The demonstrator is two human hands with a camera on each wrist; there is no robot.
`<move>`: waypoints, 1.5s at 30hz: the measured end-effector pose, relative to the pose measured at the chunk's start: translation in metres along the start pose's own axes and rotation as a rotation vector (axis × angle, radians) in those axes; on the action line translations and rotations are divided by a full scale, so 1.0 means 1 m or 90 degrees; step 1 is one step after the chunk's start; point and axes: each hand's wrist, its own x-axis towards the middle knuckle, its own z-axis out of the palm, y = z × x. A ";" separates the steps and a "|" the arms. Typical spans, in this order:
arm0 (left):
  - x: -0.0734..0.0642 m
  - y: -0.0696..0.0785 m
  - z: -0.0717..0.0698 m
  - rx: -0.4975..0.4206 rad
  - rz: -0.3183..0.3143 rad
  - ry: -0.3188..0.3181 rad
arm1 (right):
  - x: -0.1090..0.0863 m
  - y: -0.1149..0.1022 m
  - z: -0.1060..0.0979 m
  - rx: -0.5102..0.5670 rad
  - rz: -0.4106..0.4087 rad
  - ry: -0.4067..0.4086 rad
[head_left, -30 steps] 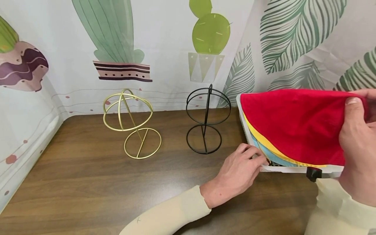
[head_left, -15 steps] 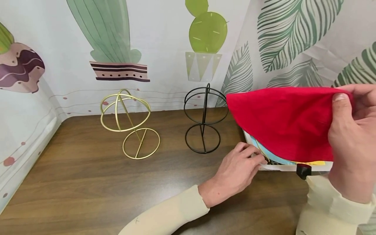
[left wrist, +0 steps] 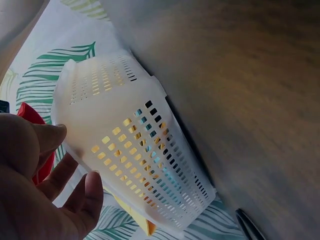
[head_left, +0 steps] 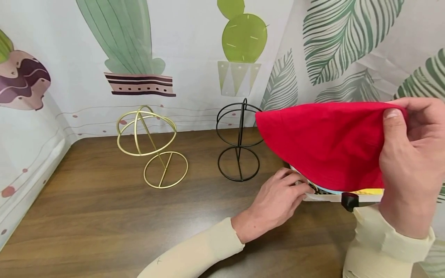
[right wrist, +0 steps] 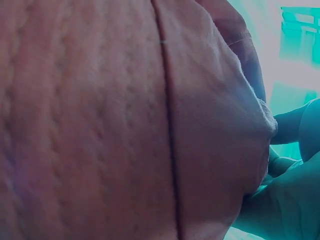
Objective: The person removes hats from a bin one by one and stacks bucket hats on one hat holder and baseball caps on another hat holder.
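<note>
My right hand [head_left: 413, 150] pinches a red bucket hat [head_left: 323, 143] between thumb and fingers. The hat hangs folded, its edge slanting down, in front of a white plastic basket [head_left: 342, 198] and hiding most of it. Stitched rows of the hat's brim [right wrist: 90, 120] fill much of the right wrist view. My left hand [head_left: 274, 202] holds the basket's near left corner by the rim. Seen from the left wrist, the basket wall [left wrist: 145, 150] has rows of small holes, with yellow and blue cloth behind them. A yellow piece [head_left: 368, 191] also shows under the hat.
A gold wire stand [head_left: 166, 170] with a round base is on the left of the wooden table [head_left: 114, 227]. Left of the basket, a black wire stand [head_left: 238, 164] is partly covered by the hat's tip. A printed cloth [head_left: 194, 50] hangs behind.
The right hand has lifted the red hat from over the basket and carried it left, its tip now overlapping the black stand. The left hand has stayed on the basket's corner.
</note>
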 end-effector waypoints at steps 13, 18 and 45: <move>-0.009 0.004 -0.004 -0.113 -0.094 0.046 | -0.003 -0.006 0.010 0.048 -0.024 0.012; -0.015 -0.004 -0.014 -0.186 -0.146 0.022 | -0.003 -0.007 0.012 0.062 -0.020 0.025; -0.034 -0.032 -0.067 -0.546 -0.212 0.130 | -0.008 -0.009 0.028 0.427 0.066 0.020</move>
